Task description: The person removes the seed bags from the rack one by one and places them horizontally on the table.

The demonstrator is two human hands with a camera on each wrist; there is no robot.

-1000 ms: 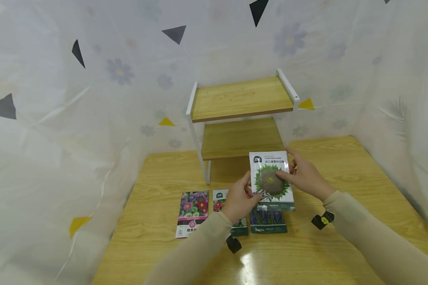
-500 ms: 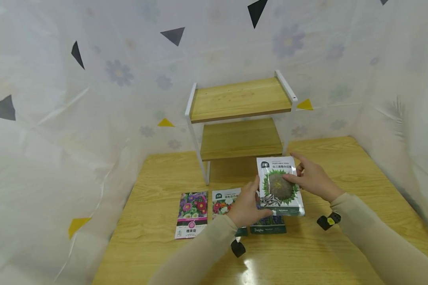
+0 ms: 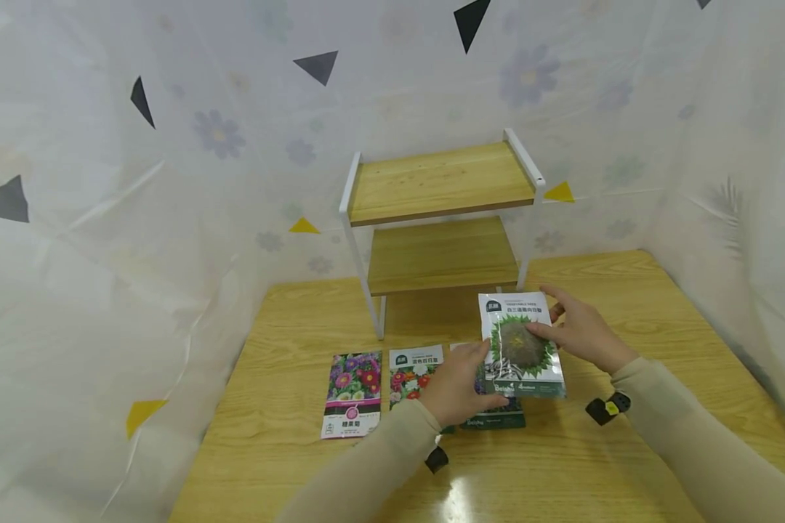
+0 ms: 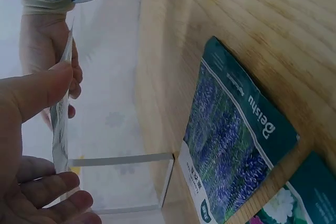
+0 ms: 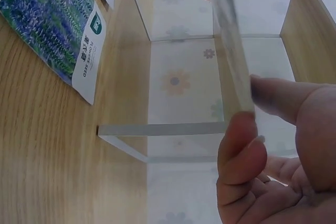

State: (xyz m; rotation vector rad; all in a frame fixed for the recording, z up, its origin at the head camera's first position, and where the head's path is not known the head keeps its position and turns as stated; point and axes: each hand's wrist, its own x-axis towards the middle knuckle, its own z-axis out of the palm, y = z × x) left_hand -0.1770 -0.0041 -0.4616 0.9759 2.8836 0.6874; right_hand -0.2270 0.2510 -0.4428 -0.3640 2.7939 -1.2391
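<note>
A white sunflower seed packet (image 3: 522, 345) with a dark green bottom band is held tilted above the table. My right hand (image 3: 578, 330) pinches its right edge, thumb on the printed front and fingers behind. At the packet's left edge is my left hand (image 3: 454, 385), thumb and fingers spread apart; the thumb (image 4: 55, 82) touches it near the lower corner. Partly beneath lies a purple-flower seed packet (image 4: 226, 135). To its left are a mixed-flower packet (image 3: 405, 374), partly covered by my left arm, and a pink-and-purple flower packet (image 3: 353, 392).
A two-tier rack (image 3: 445, 181) with wooden boards and white metal sides stands at the back of the wooden table (image 3: 288, 312). Behind it hangs a pale flower-patterned sheet (image 3: 392, 87) with dark and yellow triangles.
Both hands and the sunflower seed packet have moved right and slightly toward me. My left thumb has slid off the packet's front to its lower corner. The packets on the table have stayed put.
</note>
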